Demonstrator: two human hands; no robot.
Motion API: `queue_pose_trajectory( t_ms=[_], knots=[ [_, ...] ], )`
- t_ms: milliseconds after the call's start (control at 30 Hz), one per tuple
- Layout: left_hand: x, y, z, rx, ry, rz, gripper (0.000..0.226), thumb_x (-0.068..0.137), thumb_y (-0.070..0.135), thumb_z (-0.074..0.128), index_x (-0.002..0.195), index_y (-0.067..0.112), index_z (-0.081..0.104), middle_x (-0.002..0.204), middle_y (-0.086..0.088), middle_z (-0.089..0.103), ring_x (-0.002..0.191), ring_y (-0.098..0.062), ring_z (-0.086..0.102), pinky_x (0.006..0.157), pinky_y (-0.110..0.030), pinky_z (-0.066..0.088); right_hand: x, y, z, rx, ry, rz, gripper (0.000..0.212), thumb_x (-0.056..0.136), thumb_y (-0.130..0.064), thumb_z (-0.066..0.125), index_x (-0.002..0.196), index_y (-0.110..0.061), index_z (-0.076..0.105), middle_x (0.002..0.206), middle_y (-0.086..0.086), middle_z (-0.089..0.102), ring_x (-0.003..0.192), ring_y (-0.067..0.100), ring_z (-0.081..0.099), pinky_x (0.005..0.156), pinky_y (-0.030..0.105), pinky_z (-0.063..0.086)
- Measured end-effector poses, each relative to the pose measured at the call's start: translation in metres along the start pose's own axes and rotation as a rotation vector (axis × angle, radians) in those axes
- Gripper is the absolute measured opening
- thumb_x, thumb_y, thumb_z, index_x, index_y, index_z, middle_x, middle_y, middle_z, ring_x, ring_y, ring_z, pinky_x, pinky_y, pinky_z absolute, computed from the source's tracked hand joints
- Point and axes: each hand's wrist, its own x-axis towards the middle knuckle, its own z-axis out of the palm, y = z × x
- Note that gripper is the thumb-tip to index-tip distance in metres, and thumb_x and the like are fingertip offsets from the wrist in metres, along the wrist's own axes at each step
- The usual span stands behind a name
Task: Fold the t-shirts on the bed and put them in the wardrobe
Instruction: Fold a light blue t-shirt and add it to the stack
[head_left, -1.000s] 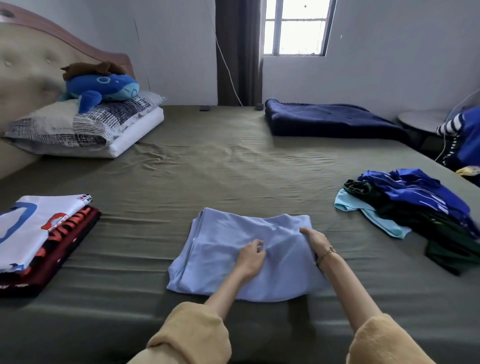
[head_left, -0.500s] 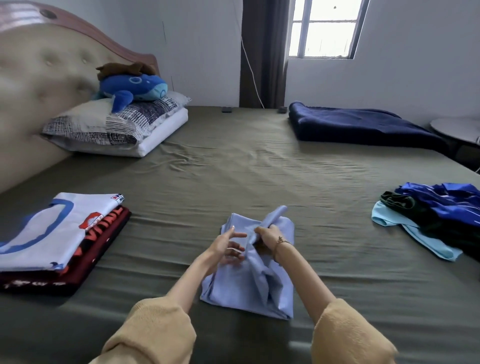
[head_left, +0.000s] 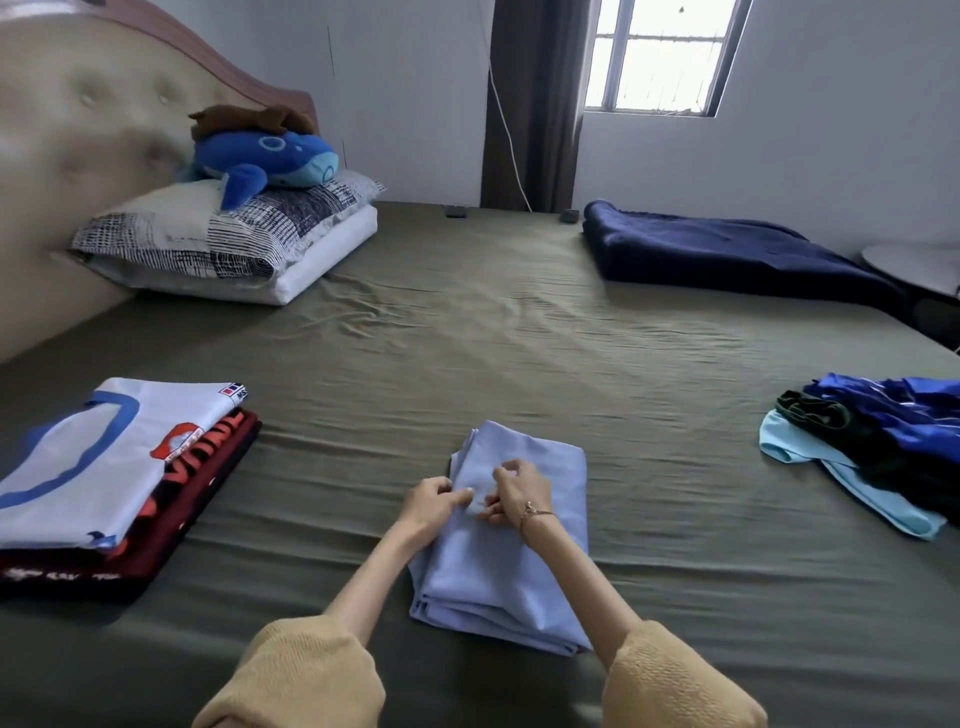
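A light blue t-shirt (head_left: 540, 478) lies folded into a narrow rectangle on the olive bed sheet (head_left: 519, 353) in front of me. My left hand (head_left: 434, 501) touches its left edge, fingers reaching onto the cloth. My right hand (head_left: 514, 493) rests on its middle with fingers curled, pinching the fabric. To the left sits a stack of folded t-shirts (head_left: 109, 467), white one on top, dark red one beneath. At the right edge lies a heap of unfolded clothes (head_left: 883, 447), blue, dark green and pale turquoise.
Pillows (head_left: 228, 244) with a blue plush whale (head_left: 265, 161) are stacked by the headboard at the back left. A folded navy blanket (head_left: 727, 254) lies at the back right. A round side table (head_left: 919, 265) stands off the bed's right side.
The light blue t-shirt was wide and flat, then its right half was folded over to the left. Both hands now sit together on the narrower folded shirt. The camera turned left.
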Motion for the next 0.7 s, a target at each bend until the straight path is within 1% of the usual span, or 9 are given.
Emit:
queue_pose_trajectory(
  t_ms=[67,133,233,333,400,433,533,633,700],
  knots=[
    [-0.005,0.002,0.004,0.193,0.112,0.045,0.04,0.088,0.015,0.06,0.055,0.015,0.037,0.058,-0.003,0.043,0.064,-0.021,0.04,0.054,-0.031,0.026,0.001,0.007,-0.017,-0.119,0.138,-0.05,0.03,0.087,-0.009,0.047,0.116,-0.003,0.052,0.099,0.018,0.063,0.082,0.03,0.065,0.078,0.036,0.052],
    [-0.008,0.003,0.006,0.257,0.178,0.06,0.04,0.088,0.014,0.055,0.055,0.013,0.033,0.065,-0.013,0.048,0.072,-0.028,0.044,0.059,-0.034,0.023,0.003,0.015,-0.035,-0.236,0.27,-0.052,0.034,0.087,-0.01,0.051,0.12,-0.004,0.051,0.119,0.017,0.056,0.111,0.032,0.053,0.088,0.033,0.041],
    [-0.009,0.001,0.009,0.292,0.213,0.014,0.04,0.091,0.016,0.051,0.055,0.011,0.033,0.083,-0.023,0.056,0.089,-0.036,0.052,0.068,-0.035,0.029,0.004,0.028,-0.058,-0.258,0.39,0.069,0.047,0.085,-0.018,0.059,0.126,-0.001,0.044,0.133,0.022,0.043,0.127,0.034,0.036,0.1,0.036,0.033],
    [-0.009,0.004,0.006,0.284,0.198,-0.04,0.019,0.091,0.022,0.053,0.081,0.006,0.049,0.113,-0.021,0.057,0.109,-0.032,0.052,0.08,-0.031,0.036,0.015,0.039,-0.068,-0.145,0.315,0.191,0.063,0.08,-0.024,0.067,0.128,0.006,0.041,0.132,0.026,0.045,0.121,0.034,0.044,0.101,0.038,0.038],
    [-0.003,0.007,0.005,0.171,0.142,-0.105,0.043,0.089,0.031,0.059,0.113,-0.003,0.049,0.125,-0.019,0.054,0.116,-0.03,0.051,0.084,-0.03,0.039,0.019,0.039,-0.071,0.011,0.221,0.242,0.07,0.069,-0.029,0.074,0.124,0.005,0.045,0.12,0.02,0.054,0.098,0.028,0.053,0.074,0.039,0.049],
    [-0.001,0.008,0.005,0.095,0.096,-0.149,0.064,0.084,0.04,0.064,0.123,-0.007,0.045,0.129,-0.019,0.052,0.118,-0.03,0.051,0.086,-0.031,0.041,0.02,0.038,-0.072,0.087,0.157,0.267,0.074,0.065,-0.031,0.076,0.123,0.003,0.046,0.113,0.017,0.055,0.086,0.026,0.053,0.057,0.034,0.046],
    [0.004,0.011,0.006,-0.093,-0.022,-0.197,0.089,0.06,0.049,0.071,0.126,-0.006,0.048,0.124,-0.017,0.058,0.106,-0.028,0.06,0.083,-0.033,0.05,0.026,0.035,-0.075,0.17,0.042,0.28,0.063,0.071,-0.026,0.077,0.119,0.002,0.047,0.096,0.01,0.055,0.064,0.019,0.051,0.042,0.022,0.036],
    [-0.001,0.019,0.008,-0.229,-0.099,-0.221,0.051,0.083,0.023,0.069,0.12,-0.01,0.054,0.109,-0.018,0.065,0.082,-0.026,0.065,0.065,-0.028,0.053,0.03,0.031,-0.08,0.285,-0.085,0.284,0.07,0.056,-0.024,0.084,0.114,0.001,0.054,0.093,0.01,0.065,0.07,0.022,0.062,0.053,0.026,0.049],
    [0.001,0.025,0.007,-0.326,-0.12,-0.173,0.028,0.09,0.009,0.06,0.112,-0.009,0.058,0.094,-0.016,0.066,0.066,-0.02,0.065,0.055,-0.024,0.054,0.032,0.024,-0.084,0.348,-0.13,0.225,0.061,0.06,-0.014,0.082,0.115,0.003,0.06,0.091,0.01,0.069,0.071,0.022,0.065,0.063,0.032,0.055]
  ],
)
